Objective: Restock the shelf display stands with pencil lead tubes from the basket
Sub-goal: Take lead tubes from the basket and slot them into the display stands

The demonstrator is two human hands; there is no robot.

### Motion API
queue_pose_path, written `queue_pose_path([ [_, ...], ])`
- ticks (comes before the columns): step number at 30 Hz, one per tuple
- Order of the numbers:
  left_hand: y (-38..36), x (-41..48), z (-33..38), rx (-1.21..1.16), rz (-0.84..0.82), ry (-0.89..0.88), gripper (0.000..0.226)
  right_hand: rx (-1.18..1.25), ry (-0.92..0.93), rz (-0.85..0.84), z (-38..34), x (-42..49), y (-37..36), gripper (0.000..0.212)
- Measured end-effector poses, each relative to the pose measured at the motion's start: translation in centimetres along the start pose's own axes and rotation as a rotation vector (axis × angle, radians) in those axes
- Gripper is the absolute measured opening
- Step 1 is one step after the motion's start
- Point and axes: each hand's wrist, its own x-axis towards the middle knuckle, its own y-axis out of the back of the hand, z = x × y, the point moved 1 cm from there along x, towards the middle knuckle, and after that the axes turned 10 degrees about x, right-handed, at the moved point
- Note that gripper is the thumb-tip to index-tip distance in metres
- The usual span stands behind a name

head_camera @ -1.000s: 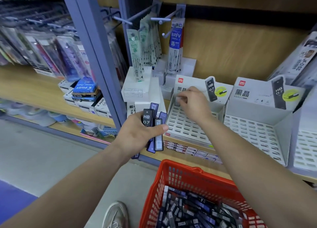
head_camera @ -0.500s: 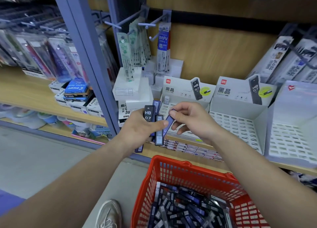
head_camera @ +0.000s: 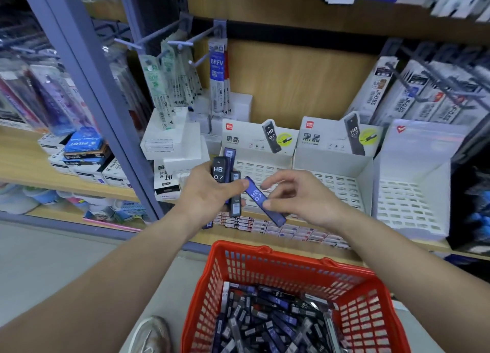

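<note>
- The right hand point(head_camera: 299, 199) is now pinching one blue tube point(head_camera: 261, 199), drawing it from the bundle point(head_camera: 220, 169) (a moment ago it was only reaching).
- The left hand point(head_camera: 209, 193) is clutching the rest before the display stand point(head_camera: 254, 167).
- Another slotting is nearing.

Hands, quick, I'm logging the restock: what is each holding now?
Left hand: grips a bunch of lead tubes.
Right hand: pinches one blue tube.

Even, bright indoor light; wide-angle bowing, edges blurred, perhaps by motion.
</note>
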Motion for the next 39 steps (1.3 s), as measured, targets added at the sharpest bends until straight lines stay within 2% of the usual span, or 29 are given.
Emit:
queue_pose_path([
  [3,-2.0,0.2,0.3,0.048,-0.034,-0.026,0.018,-0.083,0.012,-0.107,0.4,-0.9,0.4,0.063],
  [5,-2.9,0.4,0.1,0.104,-0.036,-0.033,0.018,-0.089,0.026,-0.132,0.9,-1.3,1.0,0.072],
  [8,-4.0,0.7,-0.1,0.035,-0.078,0.019,0.021,-0.06,0.029,-0.01,1.7,-1.1,2.7,0.054],
  [12,-4.9,1.2,-0.5,0.008,-0.144,0.082,0.025,-0.046,0.102,0.344,2.9,0.7,6.5,0.033],
  [16,-5.2,1.8,-1.1,0.078,-0.146,0.06,0.023,-0.161,0.189,0.613,3.7,3.5,9.8,0.023],
  [19,-5.3,2.2,-1.3,0.101,-0.144,0.053,0.023,-0.184,0.232,0.726,3.6,5.2,10.7,0.027],
  [27,-5.1,2.6,-1.9,0.147,-0.139,0.029,0.027,-0.248,0.276,0.702,4.4,6.7,10.7,0.035],
  [30,-4.9,2.7,-2.0,0.133,-0.139,0.037,0.027,-0.284,0.287,0.663,4.8,6.8,10.8,0.032],
  [35,-4.7,2.4,-1.9,0.095,-0.151,0.052,0.028,-0.451,0.315,0.582,5.0,7.4,10.4,0.016],
  [39,-4.7,2.4,-1.8,0.11,-0.142,0.034,0.028,-0.635,0.325,0.537,4.6,7.8,9.9,0.016],
])
